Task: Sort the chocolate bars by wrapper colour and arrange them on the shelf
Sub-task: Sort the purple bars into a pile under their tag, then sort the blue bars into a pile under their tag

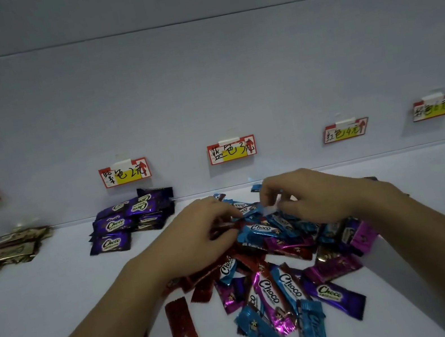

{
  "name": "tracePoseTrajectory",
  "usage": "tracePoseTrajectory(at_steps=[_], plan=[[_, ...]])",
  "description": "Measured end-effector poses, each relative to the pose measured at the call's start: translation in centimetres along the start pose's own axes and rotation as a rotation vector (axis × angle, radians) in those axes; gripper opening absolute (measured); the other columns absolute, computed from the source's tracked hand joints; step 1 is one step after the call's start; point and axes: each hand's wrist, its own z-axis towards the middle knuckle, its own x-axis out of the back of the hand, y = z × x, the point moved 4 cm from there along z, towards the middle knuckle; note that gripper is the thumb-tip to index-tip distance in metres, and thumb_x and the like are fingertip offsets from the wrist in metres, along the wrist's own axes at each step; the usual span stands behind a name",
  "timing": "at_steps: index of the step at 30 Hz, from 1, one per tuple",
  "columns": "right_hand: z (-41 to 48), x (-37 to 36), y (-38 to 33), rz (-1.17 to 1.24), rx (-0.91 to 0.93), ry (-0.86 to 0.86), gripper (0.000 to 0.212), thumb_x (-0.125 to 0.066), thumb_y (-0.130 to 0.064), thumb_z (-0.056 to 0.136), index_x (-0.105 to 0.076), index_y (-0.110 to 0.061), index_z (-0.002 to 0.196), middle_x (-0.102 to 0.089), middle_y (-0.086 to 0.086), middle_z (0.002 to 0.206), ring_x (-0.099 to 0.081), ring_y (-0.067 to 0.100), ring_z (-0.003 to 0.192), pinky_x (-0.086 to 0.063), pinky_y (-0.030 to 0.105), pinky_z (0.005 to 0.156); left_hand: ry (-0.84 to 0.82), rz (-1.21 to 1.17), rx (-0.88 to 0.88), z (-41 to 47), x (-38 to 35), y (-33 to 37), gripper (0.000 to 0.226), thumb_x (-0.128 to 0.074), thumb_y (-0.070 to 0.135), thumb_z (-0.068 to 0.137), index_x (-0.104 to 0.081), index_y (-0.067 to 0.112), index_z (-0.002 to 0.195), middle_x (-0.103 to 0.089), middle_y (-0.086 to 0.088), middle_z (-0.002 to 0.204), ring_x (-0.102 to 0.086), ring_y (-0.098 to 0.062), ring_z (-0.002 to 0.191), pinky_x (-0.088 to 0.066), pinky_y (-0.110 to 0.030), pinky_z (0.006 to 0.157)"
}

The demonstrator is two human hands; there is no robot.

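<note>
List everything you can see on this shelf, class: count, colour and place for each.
price labels: five, red-edged with yellow, along the back wall
purple bars: one stack, purple, under the second label from the left
gold bars: one pile, gold-brown, far left
mixed heap: one, blue, red, magenta, purple, centre
shelf: one, white
left hand: fingers in the heap, grip unclear
right hand: fingers pinch a blue bar

"Choco" on chocolate bars (268,294); on wall price tags (231,150), "紫色2元", "蓝色3元", "红色4元".
</note>
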Motion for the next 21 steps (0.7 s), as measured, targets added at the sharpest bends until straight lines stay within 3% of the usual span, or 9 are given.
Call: tracePoseTrajectory(at_steps=[2,4,7,11,15,18,21], plan=[[0.6,-1.1,0.0,-0.023,-0.02,-0.023,0.029,-0.051,-0.029,0.101,-0.051,-0.033,0.13,-0.055,-0.006,0.129,-0.054,0.01,0.11,-0.046,0.032,0.092,0.041,-0.001,0.029,0.0,-0.3,-0.6,0.048,-0.047,0.047,0.097,-0.048,0.034,0.143,-0.046,0.01,0.14,-0.041,-0.006,0.127,-0.042,-0.036,0.109],[0.9,-2.0,0.0,-0.126,-0.022,-0.085,0.044,-0.053,-0.041,0.098,-0.044,-0.036,0.141,-0.052,-0.004,0.135,-0.049,0.014,0.117,-0.044,0.038,0.1,-0.027,0.043,0.076,0.3,-1.1,-1.2,0.058,-0.043,0.046,0.101,-0.031,0.034,0.155,-0.026,0.007,0.162,-0.025,-0.012,0.146,-0.028,-0.039,0.12],[0.6,-1.5,-0.6,-0.154,-0.008,-0.13,0.05,-0.06,-0.041,0.095,-0.047,-0.037,0.143,-0.051,-0.006,0.138,-0.047,0.012,0.12,-0.043,0.038,0.104,-0.177,0.068,0.094,0.9,-1.9,-1.3,0.06,-0.041,0.041,0.105,-0.019,0.032,0.159,-0.007,0.006,0.169,-0.01,-0.012,0.153,-0.012,-0.036,0.123],[-0.6,-0.4,-1.0,-0.09,0.003,-0.166,0.039,-0.07,-0.035,0.091,-0.059,-0.041,0.127,-0.055,-0.013,0.128,-0.055,0.007,0.107,-0.049,0.036,0.096,-0.201,-0.031,0.03,0.3,-0.7,-0.3,0.058,-0.054,0.034,0.098,-0.036,0.034,0.153,-0.028,0.009,0.161,-0.028,-0.008,0.144,-0.024,-0.026,0.116],[-1.1,0.1,-1.4,-0.024,0.041,-0.227,0.028,-0.073,-0.029,0.088,-0.069,-0.039,0.114,-0.064,-0.018,0.115,-0.061,0.005,0.1,-0.054,0.032,0.088,-0.236,-0.131,-0.034,-1.6,0.5,0.3,0.048,-0.049,0.04,0.087,-0.058,0.038,0.134,-0.051,0.018,0.134,-0.045,0.003,0.122,-0.044,-0.027,0.105],[-1.5,0.4,-1.4,0.027,0.068,-0.268,0.017,-0.067,-0.028,0.092,-0.074,-0.037,0.105,-0.07,-0.02,0.105,-0.065,0.003,0.097,-0.056,0.035,0.087,-0.204,-0.233,-0.043,-2.2,1.1,0.6,0.03,-0.049,0.034,0.093,-0.071,0.038,0.112,-0.062,0.021,0.117,-0.057,0.002,0.112,-0.051,-0.029,0.096],[-1.0,0.5,-1.0,0.092,0.053,-0.141,0.014,-0.063,-0.033,0.097,-0.072,-0.035,0.107,-0.071,-0.018,0.099,-0.068,0.003,0.09,-0.056,0.031,0.084,-0.105,-0.223,-0.011,-1.8,1.2,0.9,0.027,-0.05,0.025,0.102,-0.075,0.035,0.103,-0.07,0.022,0.103,-0.064,0.003,0.099,-0.054,-0.028,0.089]])
